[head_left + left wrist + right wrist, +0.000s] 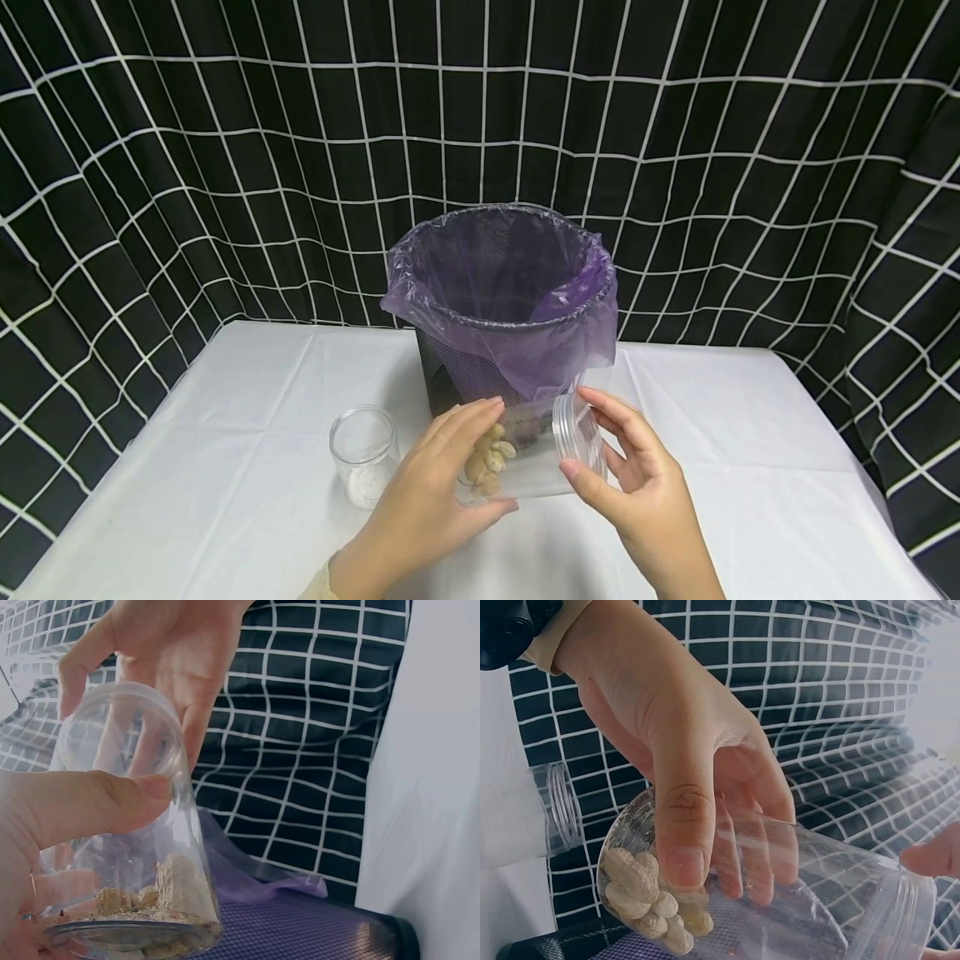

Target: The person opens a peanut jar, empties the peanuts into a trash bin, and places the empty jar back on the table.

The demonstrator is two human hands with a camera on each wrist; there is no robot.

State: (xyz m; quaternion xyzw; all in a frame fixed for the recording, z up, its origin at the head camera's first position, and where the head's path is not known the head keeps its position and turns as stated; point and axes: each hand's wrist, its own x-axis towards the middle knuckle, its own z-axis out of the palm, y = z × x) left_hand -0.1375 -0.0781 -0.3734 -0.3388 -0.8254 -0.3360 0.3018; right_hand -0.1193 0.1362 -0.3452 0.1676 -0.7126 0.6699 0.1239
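A clear plastic jar (536,479) is tilted on its side in front of the bin, with several unshelled peanuts (634,889) and brown crumbs gathered at its base end. My left hand (431,479) grips the jar near the base, thumb along the near side and fingers over the far side. At the ridged mouth end, my right hand (641,479) holds the rim between thumb and fingers. In the left wrist view the peanuts lie at the bottom below my left thumb (120,801).
Behind the jar stands a black mesh bin (435,367) lined with a purple plastic bag (525,354) folded over its rim. A second clear jar (365,437) stands left of my left hand on the white tablecloth (720,483). Black grid-patterned curtains (262,167) surround the table.
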